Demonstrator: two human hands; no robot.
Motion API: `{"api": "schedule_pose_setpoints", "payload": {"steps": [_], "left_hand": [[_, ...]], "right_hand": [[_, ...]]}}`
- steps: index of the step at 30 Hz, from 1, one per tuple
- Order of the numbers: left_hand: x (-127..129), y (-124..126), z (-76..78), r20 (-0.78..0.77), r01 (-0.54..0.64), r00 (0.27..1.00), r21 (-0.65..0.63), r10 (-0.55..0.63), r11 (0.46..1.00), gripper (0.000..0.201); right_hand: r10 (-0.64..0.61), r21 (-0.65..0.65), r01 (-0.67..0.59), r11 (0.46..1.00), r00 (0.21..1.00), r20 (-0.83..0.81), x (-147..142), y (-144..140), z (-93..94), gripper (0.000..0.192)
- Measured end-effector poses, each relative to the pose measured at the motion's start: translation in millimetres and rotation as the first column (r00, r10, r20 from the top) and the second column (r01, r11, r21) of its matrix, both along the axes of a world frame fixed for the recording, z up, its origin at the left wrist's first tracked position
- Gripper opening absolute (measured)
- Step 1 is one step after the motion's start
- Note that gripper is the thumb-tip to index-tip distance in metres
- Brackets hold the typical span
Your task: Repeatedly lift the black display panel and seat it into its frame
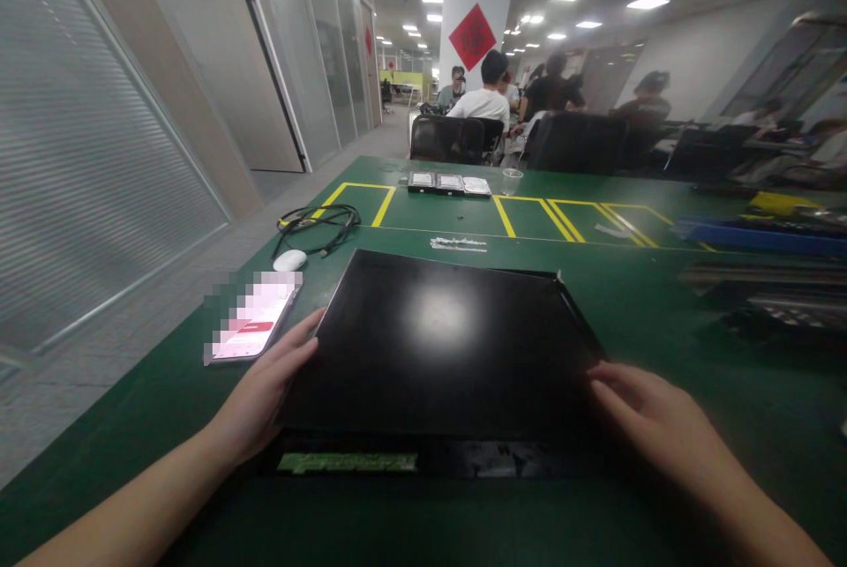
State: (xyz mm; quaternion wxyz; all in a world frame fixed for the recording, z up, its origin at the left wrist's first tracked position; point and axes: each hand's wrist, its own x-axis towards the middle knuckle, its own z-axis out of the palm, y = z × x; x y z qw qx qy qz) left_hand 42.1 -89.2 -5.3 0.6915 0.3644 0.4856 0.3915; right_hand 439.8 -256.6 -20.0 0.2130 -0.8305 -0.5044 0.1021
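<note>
A black LCD screen panel (423, 373) lies in front of me, a bright reflection in its middle. My left hand (265, 386) grips its left edge, fingers at the side and the rest partly hidden by the panel. At the right edge, my right hand (639, 399) pinches the panel between thumb and fingers. Beneath the panel a black frame (575, 311) shows along the right side and the front. A green circuit board strip (348, 462) is visible at the panel's near edge.
On the green table (165, 399), a phone (255, 324), a white mouse (289, 261) and a coiled black cable (318, 227) lie left. Hard drives (450, 184) and a clear cup (512, 182) stand at the back. A blue tray (781, 236) is at right. Several people sit beyond.
</note>
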Motion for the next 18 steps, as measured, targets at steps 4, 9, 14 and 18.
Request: {"api": "schedule_pose_setpoints", "payload": {"steps": [4,9,14,18], "left_hand": [[0.1,1.8,0.7,-0.005,-0.018,1.0,-0.014,0.018,1.0,0.065],[1.1,1.9,3.0,-0.009,0.021,1.0,0.006,-0.021,1.0,0.067],[0.1,-0.8,4.1,-0.036,0.055,0.998,0.041,-0.053,0.998,0.07],[0.4,-2.0,3.8,-0.052,0.059,0.997,0.063,-0.056,0.996,0.075]], "right_hand": [[0.008,0.018,-0.008,1.0,1.0,0.008,-1.0,0.2,1.1,0.041],[0.008,0.005,-0.008,1.0,1.0,0.004,-0.3,0.0,1.3,0.042],[0.014,0.03,-0.015,0.999,1.0,0.009,0.0,-0.4,0.3,0.04],[0.011,0.031,-0.012,0.999,1.0,0.006,-0.2,-0.7,0.7,0.04]]}}
